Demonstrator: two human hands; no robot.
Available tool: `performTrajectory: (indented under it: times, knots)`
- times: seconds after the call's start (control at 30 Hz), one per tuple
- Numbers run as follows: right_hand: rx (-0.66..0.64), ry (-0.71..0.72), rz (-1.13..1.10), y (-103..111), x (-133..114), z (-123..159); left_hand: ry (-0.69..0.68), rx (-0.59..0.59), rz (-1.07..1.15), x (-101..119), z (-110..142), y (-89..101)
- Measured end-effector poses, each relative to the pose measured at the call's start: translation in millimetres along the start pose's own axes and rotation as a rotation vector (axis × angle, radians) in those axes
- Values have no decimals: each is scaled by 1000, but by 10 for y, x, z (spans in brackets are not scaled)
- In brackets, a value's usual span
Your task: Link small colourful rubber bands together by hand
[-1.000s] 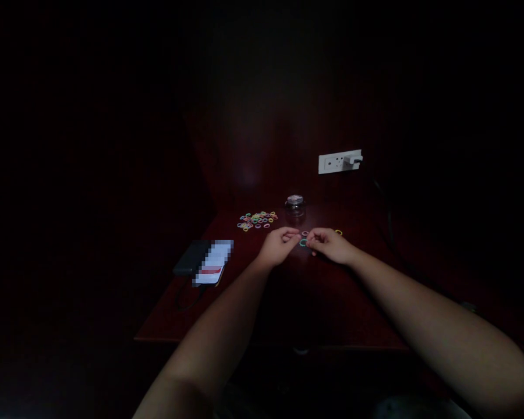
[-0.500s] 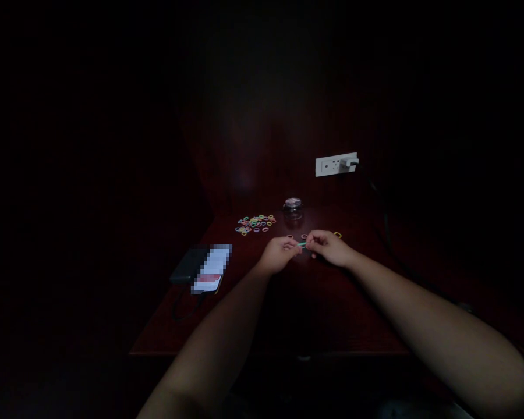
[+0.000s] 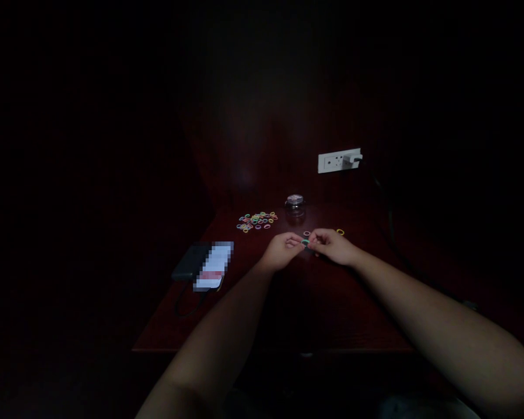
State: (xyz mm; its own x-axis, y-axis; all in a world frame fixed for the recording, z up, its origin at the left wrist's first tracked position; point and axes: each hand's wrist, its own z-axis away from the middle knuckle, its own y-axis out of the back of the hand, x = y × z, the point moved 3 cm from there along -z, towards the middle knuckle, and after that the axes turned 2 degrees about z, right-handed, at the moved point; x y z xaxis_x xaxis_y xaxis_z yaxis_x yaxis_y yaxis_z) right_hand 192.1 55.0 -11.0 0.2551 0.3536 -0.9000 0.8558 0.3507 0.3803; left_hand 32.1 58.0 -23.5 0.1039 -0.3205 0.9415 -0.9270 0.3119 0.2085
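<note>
A small green hair tie (image 3: 305, 241) is pinched between the fingertips of both hands, just above the dark red table (image 3: 332, 308). My left hand (image 3: 284, 250) grips its left side, thumb and fingers closed. My right hand (image 3: 332, 246) holds its right side in a pinch. Behind the fingers lies a pink hair tie (image 3: 307, 233). A yellow hair tie (image 3: 340, 232) rests just beyond my right hand. Farther left is a loose pile of many-coloured hair ties (image 3: 257, 220).
A clear lidded jar (image 3: 295, 205) stands at the back of the table. On the left lie a dark box-like device (image 3: 190, 263) and a lit phone (image 3: 215, 265) with a cable. A wall socket (image 3: 338, 160) holds a plug, its cord running down the right side.
The green hair tie was stretched flat between my fingers and now shows as a rounder, slacker loop. My hands stay close together; the whole view has shifted slightly.
</note>
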Motion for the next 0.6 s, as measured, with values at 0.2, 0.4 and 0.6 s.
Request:
performTrajectory:
  times: [0.2, 0.4, 0.6]
  knots:
    - [-5, -9, -4, 4, -20, 13, 5, -5, 38, 24, 0, -5]
    - [-26, -15, -14, 15, -37, 26, 6, -13, 52, -7, -4, -3]
    - [-26, -9, 28, 10, -73, 37, -1, -6, 35, -16, -6, 1]
